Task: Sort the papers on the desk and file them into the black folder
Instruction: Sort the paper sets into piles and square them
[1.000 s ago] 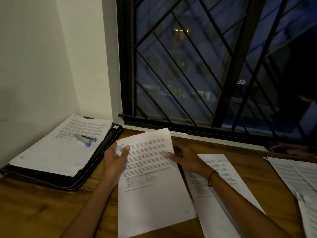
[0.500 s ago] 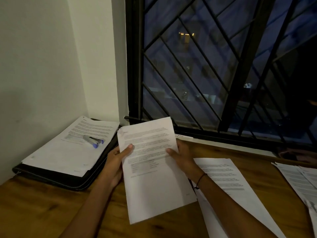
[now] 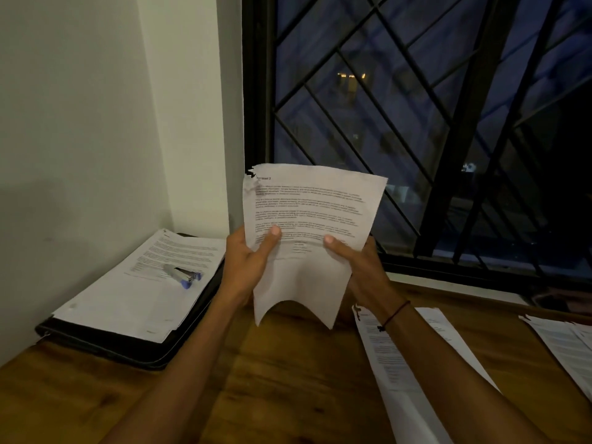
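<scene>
**Torn sheet held up at the window**

A wooden desk (image 3: 288,379) ran under a barred window (image 3: 416,123) at night. We held a printed sheet (image 3: 307,216) upright at twelve o'clock, left hand (image 3: 246,267) and right hand (image 3: 355,267) each pinching a side edge, thumbs on the print. It seemed light and limp, its lower edge curling; the ragged top-left corner might tear further, so mid-edge grips looked safest. The black folder (image 3: 134,350) lay at nine o'clock under stacked papers (image 3: 137,290) and a stapler (image 3: 182,273). More sheets (image 3: 416,363) at three o'clock were cut off; the text was unreadable.
</scene>
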### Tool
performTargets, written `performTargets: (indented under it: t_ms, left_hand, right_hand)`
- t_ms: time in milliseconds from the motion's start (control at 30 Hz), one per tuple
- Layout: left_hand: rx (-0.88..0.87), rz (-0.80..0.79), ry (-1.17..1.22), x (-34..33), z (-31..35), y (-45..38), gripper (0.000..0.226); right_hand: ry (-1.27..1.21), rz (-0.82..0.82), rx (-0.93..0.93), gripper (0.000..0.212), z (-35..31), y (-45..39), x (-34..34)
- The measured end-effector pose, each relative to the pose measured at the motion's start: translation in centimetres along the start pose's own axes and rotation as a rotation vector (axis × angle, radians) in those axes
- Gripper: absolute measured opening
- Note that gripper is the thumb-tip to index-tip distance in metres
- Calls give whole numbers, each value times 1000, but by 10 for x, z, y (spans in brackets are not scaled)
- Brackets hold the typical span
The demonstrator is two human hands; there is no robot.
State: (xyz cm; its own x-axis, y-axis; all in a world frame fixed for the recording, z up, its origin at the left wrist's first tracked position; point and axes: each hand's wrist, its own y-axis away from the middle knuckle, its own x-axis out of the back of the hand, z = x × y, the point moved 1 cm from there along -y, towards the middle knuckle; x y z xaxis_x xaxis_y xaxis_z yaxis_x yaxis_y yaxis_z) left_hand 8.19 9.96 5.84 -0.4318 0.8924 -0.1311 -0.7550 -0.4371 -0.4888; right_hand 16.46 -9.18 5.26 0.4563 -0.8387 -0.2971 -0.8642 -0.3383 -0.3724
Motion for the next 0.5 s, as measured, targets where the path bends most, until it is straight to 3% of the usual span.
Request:
performTargets:
  t_ms: [233,400,500]
  left_hand:
    - [224,-98,-196,4,-70,25,28]
    - [322,-139,-214,3,-54,13,31]
    - [439,-187,-151,-1,-50,12,35]
  right_hand:
    - [418,63,-172,50,50,18,20]
    - [573,27,-118,34,34,6,27]
    - [689,-5,-77,40,20,10,44]
